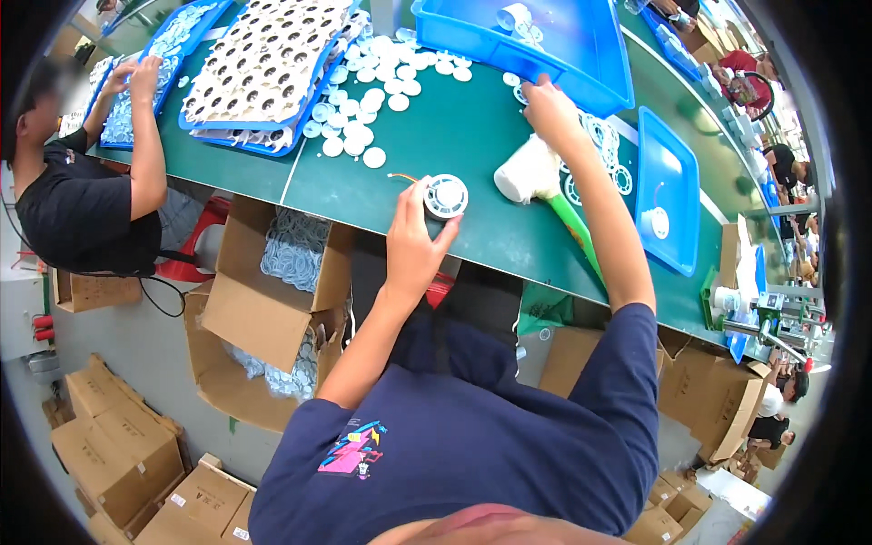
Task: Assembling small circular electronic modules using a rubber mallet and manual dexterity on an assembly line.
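1. A round white-and-grey part (446,196) with a thin orange wire (402,177) is held up over the green counter (350,213), close to its near edge.
2. The round part is gripped by the left hand (415,243). Its grip is closed only as far as the rim lets it, with the thumb at the near side and fingers along the left side.
3. The round part is likely light and stiff, and its smooth face may be a bit slippery. The wire looks soft and easy to pull loose, so the part is best held by its hard rim, with the wire left free.
4. The left forearm is bent up in front of the body, and the flat face of the part is turned upward.
5. The right hand (551,109) is reached far forward, beside the blue plastic bin (581,80), with its fingers bent down near a small pale ring (520,94). How far its grip is open, or whether anything is held, cannot be told.
6. The right forearm is stretched over a mallet with a white-wrapped head (527,171) and a green handle.
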Motion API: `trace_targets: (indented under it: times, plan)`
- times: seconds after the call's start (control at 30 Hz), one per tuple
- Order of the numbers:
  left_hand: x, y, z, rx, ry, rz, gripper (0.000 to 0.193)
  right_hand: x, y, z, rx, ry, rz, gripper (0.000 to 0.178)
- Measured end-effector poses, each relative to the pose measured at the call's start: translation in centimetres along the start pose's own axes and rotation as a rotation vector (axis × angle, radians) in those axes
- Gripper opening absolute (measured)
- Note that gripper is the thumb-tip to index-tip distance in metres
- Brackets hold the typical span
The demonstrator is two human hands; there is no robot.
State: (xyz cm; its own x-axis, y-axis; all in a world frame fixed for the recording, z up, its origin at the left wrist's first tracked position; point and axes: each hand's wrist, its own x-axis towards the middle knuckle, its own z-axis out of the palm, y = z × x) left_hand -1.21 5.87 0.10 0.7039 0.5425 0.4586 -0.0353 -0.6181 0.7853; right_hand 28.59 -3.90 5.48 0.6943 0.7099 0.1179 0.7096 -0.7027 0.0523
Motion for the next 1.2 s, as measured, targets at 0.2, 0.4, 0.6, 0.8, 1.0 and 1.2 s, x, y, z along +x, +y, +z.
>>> trace_targets:
  times: [0.2, 0.4, 0.6, 0.8, 1.0, 1.2]
  plan:
    - [0.1, 0.3, -1.3, -0.021, -0.100, -0.092, 0.059, -1.7, -2.7, -2.8, 0.449, 0.181, -0.276, 0.024]
    - [-0.2, 0.8, -1.7, -0.065, -0.110, -0.152, 0.059, -2.2, -5.8, -1.8, 0.422, -0.232, -0.241, 0.036]
    - [-0.3, 0.7, -1.3, -0.030, -0.086, -0.093, 0.064, -5.4, -7.9, -2.7, 0.354, -0.137, -0.279, 0.051]
    - [-0.6, 0.9, -0.7, -0.060, -0.040, -0.123, 0.064, -6.4, -8.4, -2.3, 0.402, -0.039, -0.326, 0.053]
    - [-1.3, 1.1, 0.5, -0.062, 0.033, -0.124, 0.063, -11.7, -11.2, -5.6, 0.755, 0.171, -0.295, 0.049]
    - [-1.3, 0.8, 0.7, 0.005, 0.066, -0.099, 0.063, -13.5, -12.6, -4.4, 0.713, 0.153, -0.389, 0.050]
